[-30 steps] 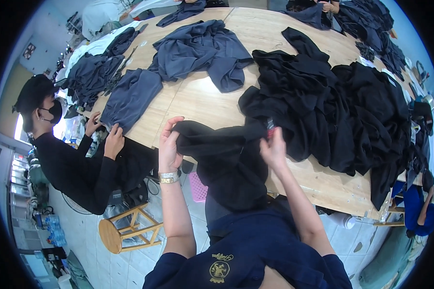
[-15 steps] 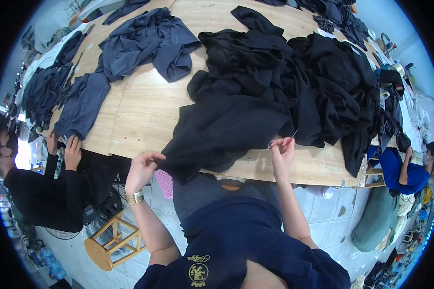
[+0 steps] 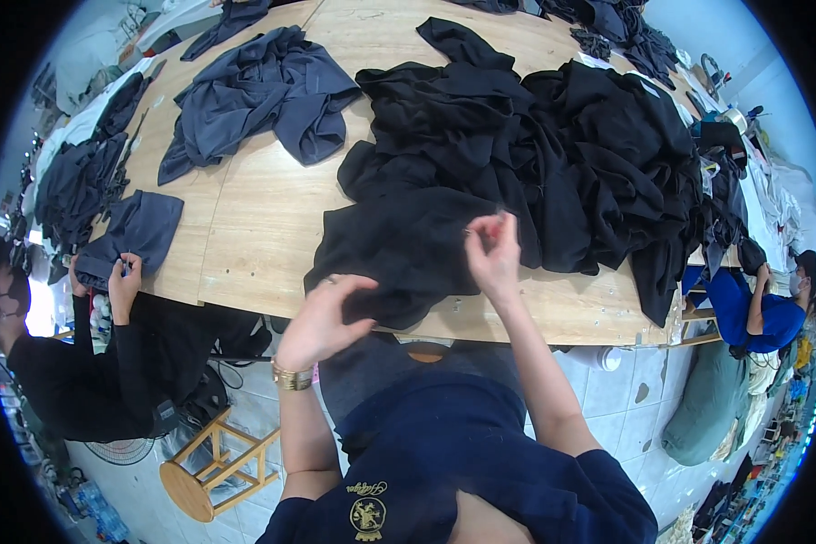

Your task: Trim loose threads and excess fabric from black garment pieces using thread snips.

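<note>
A black garment (image 3: 394, 245) lies spread near the table's front edge, its far part running into a rumpled pile of black cloth (image 3: 453, 118). My left hand (image 3: 328, 319), with a ring and a gold-coloured watch on the wrist, is over its near left corner. Thumb and fingers are apart there, with nothing seen between them. Over the garment's right side, my right hand (image 3: 494, 258) is raised with its fingers curled together in a pinch. Something small and thin may be in that pinch, but blur hides what it is.
More black cloth (image 3: 616, 154) is heaped on the right of the wooden table (image 3: 263, 218). Dark grey garments (image 3: 258, 95) lie at the far left. A person in black (image 3: 91, 363) handles grey cloth at left; a person in blue (image 3: 752, 304) sits at right. A wooden stool (image 3: 190, 490) stands lower left.
My left hand has let go of the garment's corner and moved right. My right hand has risen away from the edge, inward over the cloth. The garment now lies flatter, further back from the edge.
</note>
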